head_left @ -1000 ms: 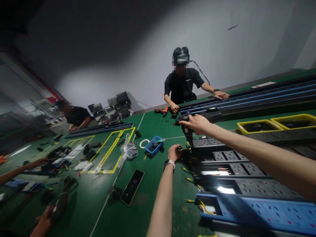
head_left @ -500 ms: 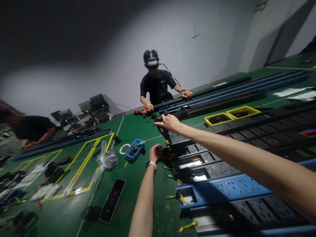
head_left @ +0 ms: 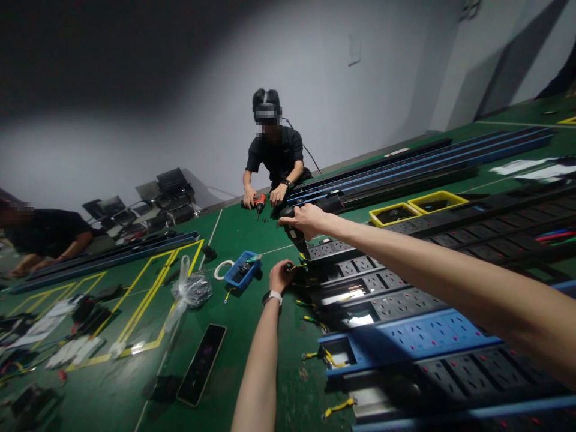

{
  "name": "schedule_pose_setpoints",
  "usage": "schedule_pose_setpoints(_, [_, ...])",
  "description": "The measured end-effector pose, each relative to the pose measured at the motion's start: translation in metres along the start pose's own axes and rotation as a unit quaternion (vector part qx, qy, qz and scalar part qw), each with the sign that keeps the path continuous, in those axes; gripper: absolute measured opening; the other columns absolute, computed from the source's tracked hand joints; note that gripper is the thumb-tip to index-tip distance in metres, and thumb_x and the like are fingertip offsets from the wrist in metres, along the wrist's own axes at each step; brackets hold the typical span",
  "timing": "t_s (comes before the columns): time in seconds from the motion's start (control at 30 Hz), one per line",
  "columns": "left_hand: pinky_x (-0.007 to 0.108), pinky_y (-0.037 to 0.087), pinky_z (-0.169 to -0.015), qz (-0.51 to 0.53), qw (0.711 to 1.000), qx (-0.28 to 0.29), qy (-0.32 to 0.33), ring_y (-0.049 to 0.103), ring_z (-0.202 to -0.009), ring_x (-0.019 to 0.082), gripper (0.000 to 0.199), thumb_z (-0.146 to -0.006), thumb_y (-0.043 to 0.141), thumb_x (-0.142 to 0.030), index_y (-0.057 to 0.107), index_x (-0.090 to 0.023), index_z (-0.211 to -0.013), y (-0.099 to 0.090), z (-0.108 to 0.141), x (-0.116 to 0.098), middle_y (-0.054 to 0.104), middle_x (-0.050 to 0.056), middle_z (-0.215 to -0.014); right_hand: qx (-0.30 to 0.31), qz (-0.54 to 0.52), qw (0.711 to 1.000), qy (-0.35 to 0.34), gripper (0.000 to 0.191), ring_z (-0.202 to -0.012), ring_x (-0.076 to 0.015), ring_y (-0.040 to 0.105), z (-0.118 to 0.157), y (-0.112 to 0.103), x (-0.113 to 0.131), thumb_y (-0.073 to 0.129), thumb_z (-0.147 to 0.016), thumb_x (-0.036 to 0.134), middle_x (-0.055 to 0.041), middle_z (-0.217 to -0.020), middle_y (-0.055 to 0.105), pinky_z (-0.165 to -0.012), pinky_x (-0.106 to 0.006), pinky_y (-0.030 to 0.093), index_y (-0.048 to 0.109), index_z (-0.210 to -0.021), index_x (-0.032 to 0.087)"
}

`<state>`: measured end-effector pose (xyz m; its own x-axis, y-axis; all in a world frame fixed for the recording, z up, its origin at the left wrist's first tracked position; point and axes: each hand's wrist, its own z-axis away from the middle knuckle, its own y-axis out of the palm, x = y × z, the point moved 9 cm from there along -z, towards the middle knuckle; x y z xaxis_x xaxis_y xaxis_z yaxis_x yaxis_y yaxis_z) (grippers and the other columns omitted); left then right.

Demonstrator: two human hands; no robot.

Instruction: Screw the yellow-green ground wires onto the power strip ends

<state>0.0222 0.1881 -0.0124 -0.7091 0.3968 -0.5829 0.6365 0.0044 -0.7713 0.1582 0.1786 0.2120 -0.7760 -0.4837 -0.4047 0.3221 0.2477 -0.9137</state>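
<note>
My right hand (head_left: 308, 221) is wrapped round a black power drill (head_left: 297, 237), whose nose points down at the near end of a black power strip (head_left: 328, 248). Just below the drill, my left hand (head_left: 281, 275) pinches a yellow-green wire (head_left: 297, 266) at the strips' ends. The fingertips are small and partly dark there. Several more socket strips lie side by side, among them a blue power strip (head_left: 418, 337) with a yellow wire (head_left: 335, 358) in its open end.
A blue bin (head_left: 237, 284), a white tape ring (head_left: 218, 271), a clear plastic bag (head_left: 195, 291) and a phone (head_left: 201, 365) lie to the left. Yellow trays (head_left: 395, 223) stand beyond the strips. Across the green table (head_left: 252, 372), a co-worker (head_left: 274, 150) is near a red drill (head_left: 260, 204).
The view has shifted slightly. Opposite me, the co-worker's hand has come off the long strips and in beside the red drill. My hands keep their hold, the drill almost in the same place.
</note>
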Motion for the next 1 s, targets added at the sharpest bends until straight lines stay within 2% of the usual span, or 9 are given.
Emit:
schedule_pose_setpoints(0.13, [0.019,0.036,-0.067,-0.009,1.000,0.004,0.007,0.058,-0.074,0.011,0.016,-0.087,0.067,-0.036,0.073,-0.023,-0.095,-0.004,0.002,-0.006,0.070,0.000,-0.085,-0.034,0.027,0.999,-0.012,0.091,-0.086,-0.0208,0.062,0.003,0.001,0.001,0.068,-0.082,0.031,-0.0142,-0.113,0.064,-0.072,-0.029,0.040,0.023,-0.161,0.036])
schedule_pose_setpoints(0.3, [0.020,0.036,-0.066,-0.022,1.000,0.009,-0.002,0.058,-0.073,0.011,0.014,-0.088,0.067,-0.034,0.073,-0.023,-0.095,-0.007,0.004,-0.011,0.071,0.001,-0.088,-0.058,0.042,0.997,0.022,0.088,-0.091,-0.0188,0.062,0.009,0.005,-0.003,0.065,-0.084,0.023,-0.0153,-0.125,0.059,-0.075,-0.028,0.039,0.023,-0.161,0.039])
schedule_pose_setpoints(0.43, [0.020,0.036,-0.067,-0.029,0.999,0.016,-0.013,0.059,-0.076,0.012,0.013,-0.087,0.067,-0.032,0.073,-0.023,-0.095,-0.006,0.004,-0.011,0.073,0.002,-0.092,-0.042,0.026,0.998,0.044,0.090,-0.094,-0.0189,0.064,0.018,0.009,-0.009,0.062,-0.086,0.017,-0.0160,-0.129,0.055,-0.078,-0.029,0.042,0.019,-0.162,0.041])
schedule_pose_setpoints(0.67, [0.021,0.034,-0.066,-0.032,0.999,0.020,-0.011,0.058,-0.075,0.013,0.023,-0.089,0.066,-0.044,0.073,-0.023,-0.094,-0.004,0.003,-0.008,0.071,0.001,-0.085,-0.018,0.009,0.997,0.072,0.084,-0.095,-0.0218,0.065,0.031,0.011,-0.015,0.057,-0.090,0.017,-0.0182,-0.127,0.055,-0.079,-0.031,0.043,0.020,-0.162,0.041])
schedule_pose_setpoints(0.77, [0.021,0.035,-0.068,-0.032,0.999,0.021,-0.008,0.058,-0.076,0.013,0.020,-0.089,0.065,-0.042,0.072,-0.023,-0.094,-0.005,0.003,-0.009,0.071,0.001,-0.086,-0.022,0.012,0.997,0.070,0.086,-0.095,-0.0214,0.064,0.030,0.011,-0.011,0.059,-0.089,0.018,-0.0181,-0.127,0.055,-0.080,-0.030,0.042,0.020,-0.162,0.040])
schedule_pose_setpoints(0.9, [0.020,0.035,-0.068,-0.043,0.999,0.024,-0.011,0.058,-0.076,0.012,0.011,-0.088,0.066,-0.030,0.072,-0.023,-0.095,-0.006,0.004,-0.012,0.071,0.001,-0.087,-0.023,0.008,0.998,0.059,0.084,-0.097,-0.0210,0.062,0.023,0.006,-0.001,0.059,-0.089,0.021,-0.0172,-0.124,0.057,-0.081,-0.030,0.041,0.021,-0.162,0.039])
schedule_pose_setpoints(1.0, [0.019,0.035,-0.067,-0.047,0.999,0.022,-0.004,0.056,-0.073,0.011,0.012,-0.089,0.065,-0.031,0.072,-0.023,-0.094,-0.006,0.003,-0.013,0.070,0.000,-0.085,-0.016,0.005,0.999,0.043,0.082,-0.097,-0.0206,0.061,0.017,0.002,0.008,0.058,-0.090,0.021,-0.0167,-0.121,0.059,-0.081,-0.030,0.041,0.022,-0.161,0.038])
